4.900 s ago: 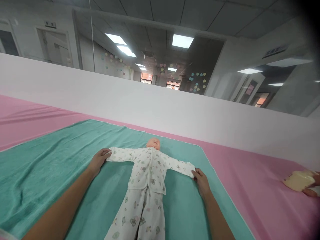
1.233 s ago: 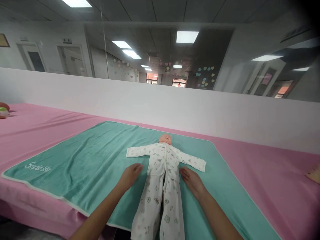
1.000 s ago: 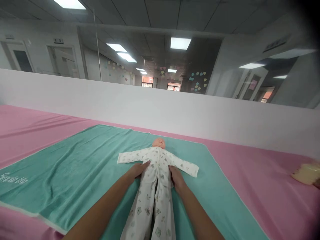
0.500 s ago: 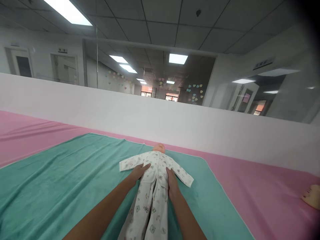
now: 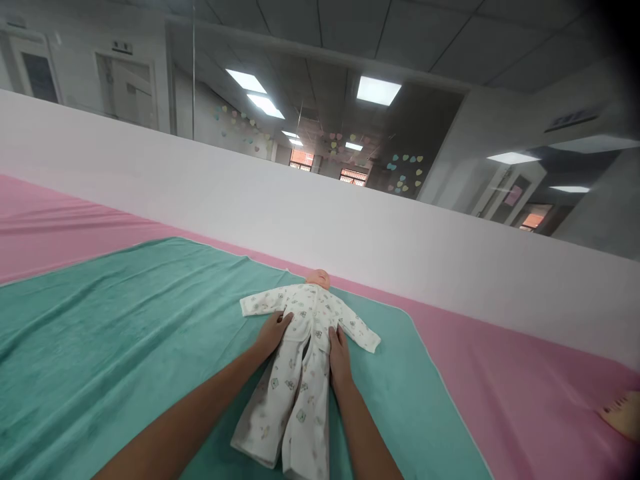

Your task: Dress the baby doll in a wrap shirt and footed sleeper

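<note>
A baby doll (image 5: 318, 279) lies on its back, its head toward the wall and its sleeves spread out to both sides. It wears a white printed top (image 5: 311, 307) and matching trousers (image 5: 299, 393), whose legs stretch toward me. At the left side of the waist, my left hand (image 5: 274, 332) closes on the clothes near the top's lower edge, thumb on the front. My right hand (image 5: 340, 357) holds the opposite side, below the right sleeve. The fingers of both hands are partly hidden. Neither the doll's hands nor its feet show.
Under the doll is a green blanket (image 5: 150, 320) with some creases, spread over a pink padded surface (image 5: 500, 373). A low white wall (image 5: 300, 213) with glass above borders the far side. A beige object (image 5: 623, 413) is cut off at the right edge.
My view has tilted down, so the trouser cuffs now show. Both hands have slid slightly down the doll's sides toward me, and the left thumb has moved off the chest to the side.
</note>
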Available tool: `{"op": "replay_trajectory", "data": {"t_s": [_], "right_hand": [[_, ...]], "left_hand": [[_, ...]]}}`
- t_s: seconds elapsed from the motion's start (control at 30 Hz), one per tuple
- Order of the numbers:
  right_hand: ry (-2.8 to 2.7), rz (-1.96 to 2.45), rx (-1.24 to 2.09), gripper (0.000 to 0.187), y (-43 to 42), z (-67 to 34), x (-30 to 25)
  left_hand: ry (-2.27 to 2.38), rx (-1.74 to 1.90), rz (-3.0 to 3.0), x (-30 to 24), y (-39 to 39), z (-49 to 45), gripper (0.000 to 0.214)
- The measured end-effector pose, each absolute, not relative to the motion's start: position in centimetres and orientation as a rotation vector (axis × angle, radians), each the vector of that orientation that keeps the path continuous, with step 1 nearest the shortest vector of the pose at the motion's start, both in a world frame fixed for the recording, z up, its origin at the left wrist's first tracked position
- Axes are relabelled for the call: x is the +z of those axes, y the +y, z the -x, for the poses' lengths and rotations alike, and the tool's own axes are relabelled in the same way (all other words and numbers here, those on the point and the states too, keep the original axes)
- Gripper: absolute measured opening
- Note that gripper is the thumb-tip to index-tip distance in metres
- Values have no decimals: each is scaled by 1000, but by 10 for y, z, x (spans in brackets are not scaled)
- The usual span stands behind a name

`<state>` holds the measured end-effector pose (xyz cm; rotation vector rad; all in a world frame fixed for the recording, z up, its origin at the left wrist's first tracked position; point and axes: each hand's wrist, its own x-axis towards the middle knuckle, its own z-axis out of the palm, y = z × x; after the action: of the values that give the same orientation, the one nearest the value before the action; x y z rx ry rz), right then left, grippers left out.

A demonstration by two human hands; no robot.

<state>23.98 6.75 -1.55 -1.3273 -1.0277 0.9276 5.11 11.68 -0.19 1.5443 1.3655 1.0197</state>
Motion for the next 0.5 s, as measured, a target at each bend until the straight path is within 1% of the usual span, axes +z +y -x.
{"op": "replay_trajectory", "data": {"t_s": [0.1, 0.2, 0.3, 0.4, 0.5], "right_hand": [[-1129, 1398, 900, 74, 39, -247, -24], [-1257, 1512, 857, 74, 7, -262, -36], [-1505, 1618, 675, 66, -25, -284, -46], [-1711, 1727, 464, 59, -54, -315, -52], [-1754, 1982, 267, 65, -82, -358, -55]], "left_hand": [[1402, 974, -1771, -15, 80, -27, 47], [1404, 758, -2170, -27, 41, 12, 51], [1459, 530, -2460, -35, 16, 60, 56], [1663, 385, -2518, -36, 8, 111, 60], [1873, 260, -2439, -31, 9, 164, 61]]}}
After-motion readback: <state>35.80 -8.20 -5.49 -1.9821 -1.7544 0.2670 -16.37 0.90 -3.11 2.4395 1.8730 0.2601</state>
